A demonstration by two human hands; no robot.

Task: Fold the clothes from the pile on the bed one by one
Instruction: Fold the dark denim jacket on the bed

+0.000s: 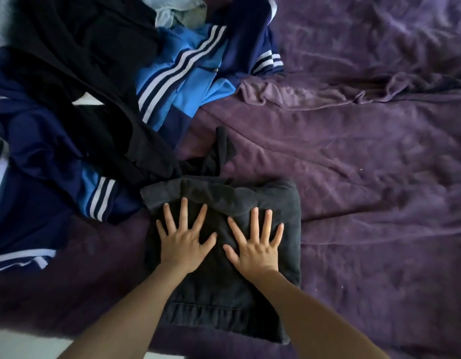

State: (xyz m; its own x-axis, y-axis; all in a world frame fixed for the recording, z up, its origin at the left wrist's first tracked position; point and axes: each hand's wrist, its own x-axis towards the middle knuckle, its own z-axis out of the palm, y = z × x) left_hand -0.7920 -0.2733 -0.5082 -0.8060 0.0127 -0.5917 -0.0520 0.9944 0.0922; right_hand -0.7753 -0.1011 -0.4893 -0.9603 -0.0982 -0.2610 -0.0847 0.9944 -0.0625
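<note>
A dark grey folded garment [286, 203] lies on the purple bed near its front edge. My left hand [184, 235] and my right hand [255, 243] press flat on top of it, side by side, fingers spread and straight. The pile of clothes [76, 120] spreads over the left half of the bed: black pieces, navy and light blue track clothes with white stripes [182, 68], and a pale item at the top. A black piece [219, 154] from the pile trails down to the folded garment's far edge.
The purple blanket [366, 151] covers the bed, rumpled, with a raised fold running across the upper right. The bed's front edge and a strip of pale floor [22, 345] show at the bottom left.
</note>
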